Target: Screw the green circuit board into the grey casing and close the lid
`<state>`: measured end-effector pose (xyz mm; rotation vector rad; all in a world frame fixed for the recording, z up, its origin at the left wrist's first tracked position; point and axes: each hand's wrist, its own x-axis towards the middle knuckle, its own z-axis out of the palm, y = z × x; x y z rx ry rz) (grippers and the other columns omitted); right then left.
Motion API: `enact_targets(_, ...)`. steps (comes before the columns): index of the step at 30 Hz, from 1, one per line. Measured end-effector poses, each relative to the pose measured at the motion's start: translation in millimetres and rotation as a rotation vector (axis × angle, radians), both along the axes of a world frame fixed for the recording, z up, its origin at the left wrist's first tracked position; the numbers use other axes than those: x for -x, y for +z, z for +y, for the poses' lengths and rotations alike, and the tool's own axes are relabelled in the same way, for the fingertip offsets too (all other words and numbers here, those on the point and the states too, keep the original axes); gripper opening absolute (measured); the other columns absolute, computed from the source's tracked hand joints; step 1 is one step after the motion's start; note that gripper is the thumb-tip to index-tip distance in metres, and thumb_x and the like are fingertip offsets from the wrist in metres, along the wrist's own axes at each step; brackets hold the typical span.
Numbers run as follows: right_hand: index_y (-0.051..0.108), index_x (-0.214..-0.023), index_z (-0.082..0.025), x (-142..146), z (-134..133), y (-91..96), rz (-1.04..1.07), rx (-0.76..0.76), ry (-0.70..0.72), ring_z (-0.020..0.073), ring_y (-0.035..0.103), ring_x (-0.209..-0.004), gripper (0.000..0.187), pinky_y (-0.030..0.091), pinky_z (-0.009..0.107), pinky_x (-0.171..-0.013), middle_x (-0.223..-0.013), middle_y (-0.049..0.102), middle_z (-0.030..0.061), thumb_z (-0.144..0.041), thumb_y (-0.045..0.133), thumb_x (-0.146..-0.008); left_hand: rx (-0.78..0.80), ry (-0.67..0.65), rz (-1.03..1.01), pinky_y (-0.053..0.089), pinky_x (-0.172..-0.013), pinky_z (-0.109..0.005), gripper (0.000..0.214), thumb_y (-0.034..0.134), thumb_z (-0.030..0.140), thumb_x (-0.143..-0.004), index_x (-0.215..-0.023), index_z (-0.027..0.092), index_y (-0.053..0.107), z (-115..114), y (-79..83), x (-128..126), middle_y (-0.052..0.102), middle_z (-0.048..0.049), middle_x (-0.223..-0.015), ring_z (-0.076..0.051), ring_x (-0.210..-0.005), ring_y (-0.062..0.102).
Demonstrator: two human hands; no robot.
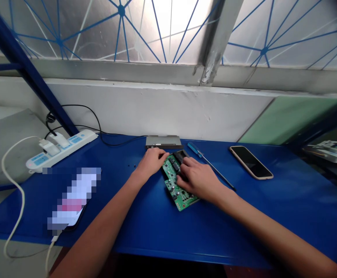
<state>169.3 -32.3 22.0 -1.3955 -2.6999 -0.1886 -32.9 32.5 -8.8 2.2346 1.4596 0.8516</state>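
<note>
A green circuit board [182, 199] with dark components lies on the blue table at a slant. My left hand [152, 161] is at its far left corner, thumb and fingers closed on the edge. My right hand [199, 177] lies over the board's right side with curled fingers, gripping near a black part [180, 155]; some of its fingertips are hidden. Just behind the board stands a flat grey metal case [162, 142]. To the right lies a screwdriver [196, 150] with a blue handle and a long dark shaft.
Tiny dark screws [134, 166] sit left of my left hand. A phone [251, 162] lies at the right. On the left are a lit, pixelated phone [75, 200] on a white cable and a white power strip [81, 139] with plugs. The blue table's front edge [168, 255] is near me.
</note>
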Motion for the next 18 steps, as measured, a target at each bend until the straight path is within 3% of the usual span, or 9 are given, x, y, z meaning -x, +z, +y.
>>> enact_targets(4, 0.060, -0.076, -0.018, 14.5, -7.2, 0.2, 0.088, -0.004, 0.036, 0.0208, 0.059, -0.085, 0.023, 0.032, 0.032, -0.058, -0.088, 0.062, 0.0076, -0.034, 0.055, -0.093, 0.068, 0.156, 0.068, 0.033, -0.056, -0.030, 0.058, 0.046, 0.061, -0.098, -0.068, 0.018, 0.070, -4.1, 15.9, 11.9, 0.072, -0.0091, -0.068, -0.021, -0.063, 0.063)
enact_targets(7, 0.058, -0.073, -0.019, 20.0, -10.8, -1.0, 0.169, 0.016, 0.031, 0.0192, 0.058, -0.082, 0.023, 0.032, 0.032, -0.059, -0.086, 0.060, 0.0063, -0.033, 0.056, -0.092, 0.351, 0.193, 0.145, 0.034, -0.053, -0.029, 0.072, 0.034, 0.073, -0.096, -0.057, 0.019, 0.062, -6.4, 25.0, 27.2, 0.068, -0.0088, -0.057, -0.020, -0.052, 0.061)
enact_targets(10, 0.056, -0.071, -0.019, 22.4, -12.8, -4.9, 0.255, 0.059, 0.008, 0.0166, 0.055, -0.075, 0.024, 0.031, 0.031, -0.058, -0.084, 0.058, 0.0041, -0.033, 0.059, -0.091, 0.546, 0.078, 0.108, 0.039, -0.050, -0.028, 0.066, 0.035, 0.066, -0.098, -0.055, 0.019, 0.054, -5.6, 26.7, 39.1, 0.066, -0.0071, -0.053, -0.017, -0.044, 0.058)
enact_targets(14, 0.054, -0.071, -0.020, 26.0, -15.6, -11.7, 0.395, 0.117, -0.018, 0.0134, 0.052, -0.068, 0.023, 0.031, 0.029, -0.058, -0.082, 0.055, 0.0011, -0.032, 0.061, -0.089, 0.646, 0.001, -0.044, 0.037, -0.044, -0.025, 0.054, 0.043, 0.055, -0.100, -0.060, 0.020, 0.050, -4.7, 30.1, 46.6, 0.059, -0.0027, -0.049, -0.013, -0.040, 0.051)
enact_targets(18, 0.054, -0.073, -0.020, 29.3, -21.6, -10.0, 0.529, 0.179, -0.033, 0.0121, 0.050, -0.065, 0.021, 0.034, 0.027, -0.060, -0.081, 0.054, -0.0001, -0.032, 0.063, -0.088, 0.692, -0.092, -0.193, 0.036, -0.041, -0.021, 0.051, 0.049, 0.056, -0.098, -0.065, 0.018, 0.054, -8.5, 40.8, 53.9, 0.057, -0.0011, -0.050, -0.010, -0.039, 0.047)
